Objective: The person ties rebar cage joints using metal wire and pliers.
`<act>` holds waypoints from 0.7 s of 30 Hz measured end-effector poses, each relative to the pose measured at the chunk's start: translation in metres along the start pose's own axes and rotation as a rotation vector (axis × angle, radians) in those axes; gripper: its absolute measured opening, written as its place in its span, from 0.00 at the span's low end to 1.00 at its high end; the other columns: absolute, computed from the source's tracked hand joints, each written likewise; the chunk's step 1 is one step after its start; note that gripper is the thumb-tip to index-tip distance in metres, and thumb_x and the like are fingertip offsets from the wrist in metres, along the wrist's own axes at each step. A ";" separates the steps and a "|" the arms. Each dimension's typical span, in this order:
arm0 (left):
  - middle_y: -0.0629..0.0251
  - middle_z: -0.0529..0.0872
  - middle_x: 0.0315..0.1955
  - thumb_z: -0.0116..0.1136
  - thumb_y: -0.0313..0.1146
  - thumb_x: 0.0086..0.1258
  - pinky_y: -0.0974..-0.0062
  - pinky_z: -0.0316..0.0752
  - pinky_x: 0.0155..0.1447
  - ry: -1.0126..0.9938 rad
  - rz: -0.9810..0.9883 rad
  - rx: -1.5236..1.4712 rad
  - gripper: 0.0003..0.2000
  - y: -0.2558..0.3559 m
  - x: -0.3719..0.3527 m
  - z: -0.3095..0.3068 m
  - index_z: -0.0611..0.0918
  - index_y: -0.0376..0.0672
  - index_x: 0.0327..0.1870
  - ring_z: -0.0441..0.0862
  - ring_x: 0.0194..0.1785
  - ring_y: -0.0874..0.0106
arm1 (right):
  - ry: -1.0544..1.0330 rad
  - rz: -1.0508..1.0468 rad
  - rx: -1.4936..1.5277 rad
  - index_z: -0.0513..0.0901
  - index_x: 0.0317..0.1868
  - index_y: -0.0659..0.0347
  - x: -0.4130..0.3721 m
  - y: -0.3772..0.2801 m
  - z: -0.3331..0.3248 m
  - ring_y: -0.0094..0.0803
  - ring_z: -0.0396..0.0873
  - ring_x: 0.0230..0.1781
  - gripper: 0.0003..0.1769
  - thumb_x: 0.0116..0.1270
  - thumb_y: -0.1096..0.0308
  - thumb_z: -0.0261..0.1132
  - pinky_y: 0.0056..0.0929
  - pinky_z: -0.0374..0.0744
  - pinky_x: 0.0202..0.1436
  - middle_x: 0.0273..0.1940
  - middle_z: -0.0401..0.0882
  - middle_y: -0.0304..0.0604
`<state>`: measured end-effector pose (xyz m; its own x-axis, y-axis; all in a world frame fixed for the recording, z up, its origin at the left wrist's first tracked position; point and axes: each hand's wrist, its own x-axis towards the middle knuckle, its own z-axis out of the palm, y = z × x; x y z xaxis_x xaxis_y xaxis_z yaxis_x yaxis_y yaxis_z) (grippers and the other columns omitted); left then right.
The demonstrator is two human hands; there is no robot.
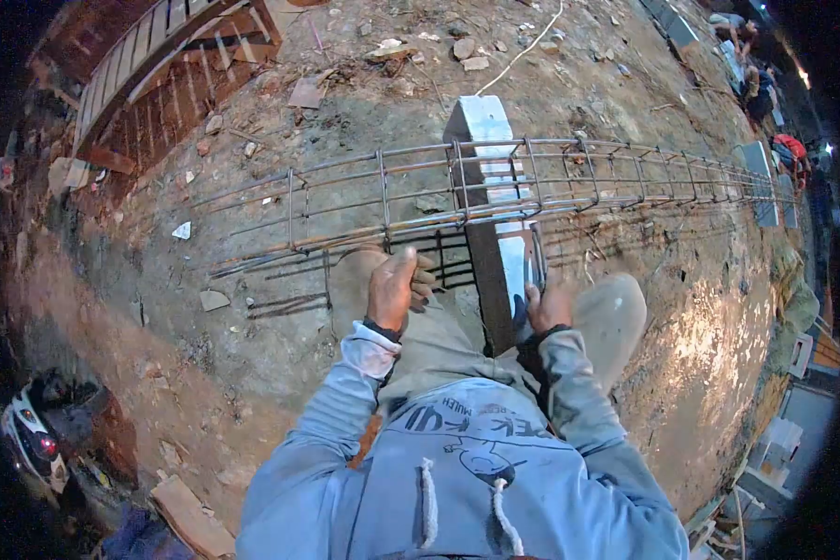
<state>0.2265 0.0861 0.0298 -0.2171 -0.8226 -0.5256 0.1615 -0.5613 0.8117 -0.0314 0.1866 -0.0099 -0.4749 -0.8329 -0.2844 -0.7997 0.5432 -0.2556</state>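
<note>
A long rebar cage (411, 226) of thin rods tied with square stirrups runs across in front of me, resting over a pale-topped block (485, 117) with a dark side. My left hand (397, 287) is near the cage's lower rods, thumb up and fingers curled in; what they hold, if anything, cannot be made out. On the block's right side, my right hand (551, 306) is closed around a narrow dark metal piece (537, 254) pointing toward the cage. Its lower part is hidden by the fingers.
Bare dirt ground (289, 373) with scattered stones surrounds me. A slatted wooden structure (173, 65) stands at upper left, a motorbike (37, 443) at lower left. More blocks (761, 182) support the cage's far right end. People (756, 84) are at upper right.
</note>
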 end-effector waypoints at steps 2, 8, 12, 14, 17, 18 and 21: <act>0.64 0.81 0.21 0.45 0.52 0.71 0.82 0.71 0.25 -0.034 -0.007 0.067 0.24 0.000 0.002 0.011 0.80 0.35 0.36 0.77 0.21 0.78 | 0.100 -0.018 -0.192 0.67 0.58 0.62 -0.004 -0.007 0.018 0.59 0.65 0.55 0.33 0.57 0.53 0.65 0.51 0.65 0.58 0.50 0.69 0.63; 0.64 0.81 0.25 0.45 0.50 0.73 0.82 0.73 0.32 -0.094 0.093 0.089 0.22 -0.001 0.020 0.042 0.81 0.36 0.36 0.77 0.28 0.79 | 0.084 -0.089 0.266 0.71 0.55 0.65 0.008 -0.019 0.006 0.53 0.72 0.47 0.26 0.60 0.61 0.63 0.44 0.70 0.52 0.45 0.74 0.57; 0.66 0.82 0.30 0.43 0.51 0.73 0.75 0.72 0.44 -0.093 0.261 0.294 0.24 0.006 0.020 0.074 0.82 0.36 0.40 0.77 0.37 0.76 | -0.360 -0.375 0.896 0.75 0.54 0.64 0.006 -0.058 -0.074 0.34 0.77 0.43 0.20 0.68 0.60 0.54 0.29 0.73 0.48 0.41 0.79 0.50; 0.65 0.82 0.32 0.43 0.51 0.73 0.74 0.72 0.46 -0.030 0.304 0.337 0.24 0.014 0.016 0.098 0.82 0.36 0.41 0.77 0.39 0.74 | -0.433 -0.551 0.890 0.76 0.52 0.65 0.013 -0.058 -0.080 0.32 0.77 0.37 0.18 0.68 0.61 0.54 0.28 0.73 0.44 0.36 0.80 0.47; 0.59 0.83 0.38 0.46 0.48 0.72 0.72 0.72 0.50 0.089 0.384 0.399 0.21 0.037 -0.001 0.118 0.82 0.38 0.43 0.79 0.44 0.70 | -0.622 -0.356 0.973 0.78 0.45 0.65 0.020 -0.051 -0.097 0.27 0.72 0.30 0.15 0.67 0.62 0.55 0.27 0.72 0.35 0.29 0.76 0.40; 0.58 0.83 0.40 0.48 0.47 0.71 0.71 0.72 0.51 0.142 0.452 0.520 0.19 0.036 -0.007 0.117 0.82 0.39 0.44 0.79 0.45 0.68 | -0.653 -0.313 0.974 0.79 0.43 0.64 0.023 -0.050 -0.116 0.25 0.70 0.29 0.14 0.67 0.63 0.55 0.26 0.70 0.34 0.28 0.75 0.39; 0.54 0.83 0.41 0.57 0.43 0.64 0.67 0.72 0.52 0.293 0.490 0.977 0.16 0.069 -0.042 0.096 0.82 0.41 0.44 0.80 0.46 0.61 | -0.623 -0.245 0.955 0.80 0.40 0.63 0.038 -0.026 -0.143 0.23 0.69 0.27 0.13 0.66 0.63 0.55 0.24 0.69 0.32 0.27 0.74 0.36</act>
<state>0.1547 0.0910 0.1320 -0.0824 -0.9961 -0.0312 -0.6826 0.0336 0.7300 -0.0807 0.1256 0.1180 0.1287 -0.8745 -0.4676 -0.1171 0.4548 -0.8829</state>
